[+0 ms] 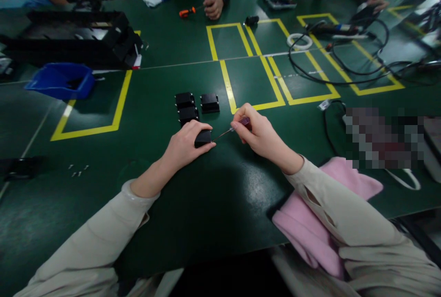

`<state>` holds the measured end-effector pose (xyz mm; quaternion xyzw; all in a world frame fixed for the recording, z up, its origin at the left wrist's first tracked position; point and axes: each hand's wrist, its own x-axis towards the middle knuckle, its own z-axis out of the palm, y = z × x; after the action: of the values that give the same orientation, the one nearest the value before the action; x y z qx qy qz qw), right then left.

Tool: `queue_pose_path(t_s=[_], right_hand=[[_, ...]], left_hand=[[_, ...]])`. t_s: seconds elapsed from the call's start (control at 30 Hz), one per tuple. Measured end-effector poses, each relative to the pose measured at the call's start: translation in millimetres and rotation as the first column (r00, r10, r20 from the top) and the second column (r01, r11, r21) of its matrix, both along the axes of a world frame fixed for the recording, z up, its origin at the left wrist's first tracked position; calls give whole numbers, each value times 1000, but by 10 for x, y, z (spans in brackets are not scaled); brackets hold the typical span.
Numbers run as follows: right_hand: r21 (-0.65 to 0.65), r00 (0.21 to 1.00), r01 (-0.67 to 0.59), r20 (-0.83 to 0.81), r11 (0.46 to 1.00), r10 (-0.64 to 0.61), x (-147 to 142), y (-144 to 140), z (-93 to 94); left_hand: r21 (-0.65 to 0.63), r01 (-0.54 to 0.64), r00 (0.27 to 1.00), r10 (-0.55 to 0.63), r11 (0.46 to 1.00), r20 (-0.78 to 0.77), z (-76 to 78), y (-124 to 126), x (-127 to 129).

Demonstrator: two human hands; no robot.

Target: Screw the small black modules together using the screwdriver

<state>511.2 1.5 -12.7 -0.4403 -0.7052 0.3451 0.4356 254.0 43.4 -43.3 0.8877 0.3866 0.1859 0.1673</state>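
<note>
My left hand (188,145) grips a small black block (203,139) on the green table, thumb and fingers on opposite sides of it. In my right hand (253,131) is a screwdriver (245,123) with a dark red handle. Its thin shaft slants down to the left, and the tip meets or nearly meets the block's right side, where a small screw seems to sit. Just beyond my left hand lie more black blocks: one at the back left (185,99), one in front of it (188,114), partly hidden by my fingers, and one to the right (210,102).
Several loose screws (78,170) lie at left. A blue bin (64,81) stands near stacked black trays (76,37). Pink cloth (310,228) lies under my right forearm. Cables (344,78) spread at right. Across the table, a co-worker's hand (213,6) rests near an orange screwdriver (187,12).
</note>
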Motion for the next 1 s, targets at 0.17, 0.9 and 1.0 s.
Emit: queue_pose_path(t_s=[0.17, 0.9, 1.0], right_hand=[[12, 1000, -2, 10, 1000, 2, 1, 6, 6], [15, 1000, -15, 25, 1000, 14, -3, -18, 20], [21, 999, -15, 33, 1000, 14, 0, -20, 26]], left_hand=[[-5, -2, 1000, 2, 1000, -2, 4, -1, 5], [-9, 0, 1000, 0, 1000, 4, 13, -6, 3], [1, 7, 1000, -7, 1000, -1, 11, -5, 1]])
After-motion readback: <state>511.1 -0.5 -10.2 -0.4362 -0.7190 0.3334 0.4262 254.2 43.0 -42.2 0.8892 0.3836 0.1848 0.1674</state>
